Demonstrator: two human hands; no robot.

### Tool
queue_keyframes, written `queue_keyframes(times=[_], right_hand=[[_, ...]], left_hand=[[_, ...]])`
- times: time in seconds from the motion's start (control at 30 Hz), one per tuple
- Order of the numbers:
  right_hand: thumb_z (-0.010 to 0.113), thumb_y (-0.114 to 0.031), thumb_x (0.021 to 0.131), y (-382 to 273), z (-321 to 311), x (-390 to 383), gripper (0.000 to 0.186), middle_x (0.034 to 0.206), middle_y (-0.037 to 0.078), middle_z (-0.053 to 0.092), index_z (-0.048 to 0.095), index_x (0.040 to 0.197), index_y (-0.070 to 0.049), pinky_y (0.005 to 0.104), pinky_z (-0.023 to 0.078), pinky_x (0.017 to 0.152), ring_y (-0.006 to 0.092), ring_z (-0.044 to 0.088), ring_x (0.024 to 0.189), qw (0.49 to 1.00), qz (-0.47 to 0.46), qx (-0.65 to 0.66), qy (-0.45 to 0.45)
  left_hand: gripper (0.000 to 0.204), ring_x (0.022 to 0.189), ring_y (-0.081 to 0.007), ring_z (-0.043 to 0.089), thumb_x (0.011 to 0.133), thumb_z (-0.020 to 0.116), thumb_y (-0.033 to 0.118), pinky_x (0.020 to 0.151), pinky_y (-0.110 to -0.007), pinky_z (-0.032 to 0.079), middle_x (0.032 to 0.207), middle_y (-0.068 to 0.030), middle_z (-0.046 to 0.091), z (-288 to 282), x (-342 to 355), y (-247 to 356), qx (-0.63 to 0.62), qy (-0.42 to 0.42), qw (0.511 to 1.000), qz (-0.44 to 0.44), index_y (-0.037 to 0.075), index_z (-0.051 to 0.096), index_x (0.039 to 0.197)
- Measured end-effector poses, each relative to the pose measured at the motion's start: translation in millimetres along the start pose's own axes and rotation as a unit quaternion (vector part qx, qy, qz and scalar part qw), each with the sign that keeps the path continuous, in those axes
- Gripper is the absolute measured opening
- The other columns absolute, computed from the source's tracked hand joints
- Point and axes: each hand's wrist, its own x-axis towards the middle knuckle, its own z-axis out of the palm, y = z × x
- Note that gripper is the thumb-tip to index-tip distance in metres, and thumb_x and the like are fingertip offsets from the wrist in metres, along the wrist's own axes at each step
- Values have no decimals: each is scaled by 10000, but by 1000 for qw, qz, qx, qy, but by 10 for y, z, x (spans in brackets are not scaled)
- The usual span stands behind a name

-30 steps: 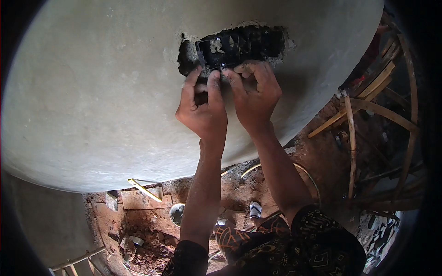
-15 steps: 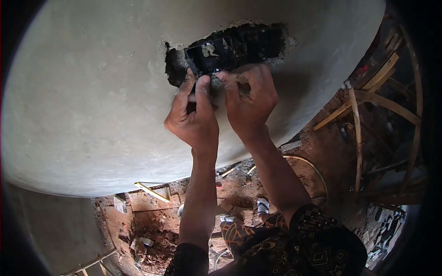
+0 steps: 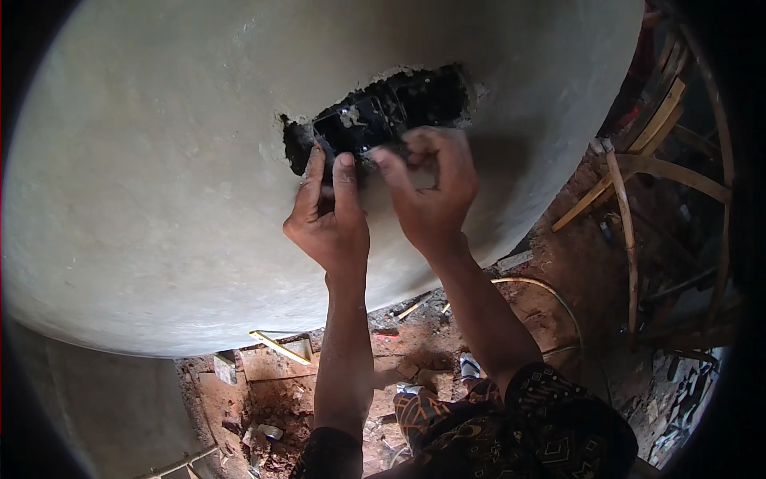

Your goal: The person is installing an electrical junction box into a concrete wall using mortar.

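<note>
A black rectangular box (image 3: pixel 361 120), with a pale lump of mortar on its inside, sits in a rough-edged hole in the grey plastered wall. To its right, another dark box (image 3: pixel 431 97) is set in the same hole. My left hand (image 3: pixel 331 215) grips the box's lower left, its index finger at the corner and its thumb at the lower edge. Close to the box's lower right, my right hand (image 3: pixel 435 188) has its thumb and fingers curled; motion blurs the tips. Whether anything small is between them is hidden.
The plastered wall (image 3: pixel 175 184) fills the upper view. Below lie rubble, a yellow-edged tool (image 3: pixel 279 347) and a hose (image 3: pixel 550 295) on reddish ground. Wooden poles (image 3: pixel 622 231) stand at the right.
The view has shifted, so the hole appears lower and slightly left. My right hand's fingertips have drawn a little away from the box's lower edge. The left hand stays at its corner.
</note>
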Motion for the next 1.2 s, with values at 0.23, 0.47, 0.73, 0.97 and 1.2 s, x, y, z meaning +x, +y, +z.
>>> queue_keyframes(times=[0.23, 0.47, 0.73, 0.97, 1.2], right_hand=[[824, -39, 798, 65, 45, 123, 218, 881, 83, 664, 714, 987, -36, 338, 522, 606, 220, 648, 712, 993, -97, -70, -4], [819, -55, 796, 48, 146, 232, 225, 861, 71, 664, 727, 1002, -56, 346, 527, 609, 231, 655, 711, 986, -137, -93, 8], [831, -97, 770, 113, 150, 394, 200, 805, 58, 620, 713, 930, -75, 370, 510, 594, 248, 627, 697, 971, -182, -156, -10], [787, -57, 750, 72, 144, 478, 139, 757, 54, 602, 673, 824, -84, 387, 498, 589, 269, 618, 689, 973, -199, -119, -2], [800, -21, 746, 119, 152, 530, 136, 654, 36, 531, 679, 796, -54, 332, 440, 541, 179, 522, 561, 964, -250, -90, 17]], left_hand=[[272, 624, -22, 567, 917, 790, 92, 567, -188, 444, 665, -21, 681, -5, 106, 66, -41, -13, 998, 47, -57, 739, 1139], [231, 642, -34, 590, 906, 792, 86, 579, -201, 456, 685, -33, 698, -29, 155, 78, -37, -24, 998, 45, -39, 749, 1096], [140, 548, -16, 522, 921, 778, 71, 475, -198, 394, 707, -13, 690, -11, 160, -82, -13, -12, 996, 86, -29, 756, 1017], [101, 542, -28, 530, 925, 762, 60, 447, -208, 413, 720, -27, 691, 23, 147, 23, -66, -17, 996, 57, -29, 740, 966], [100, 521, -45, 564, 903, 775, 64, 439, -219, 438, 704, -40, 700, 45, 139, 56, -139, -4, 990, 22, -31, 746, 916]])
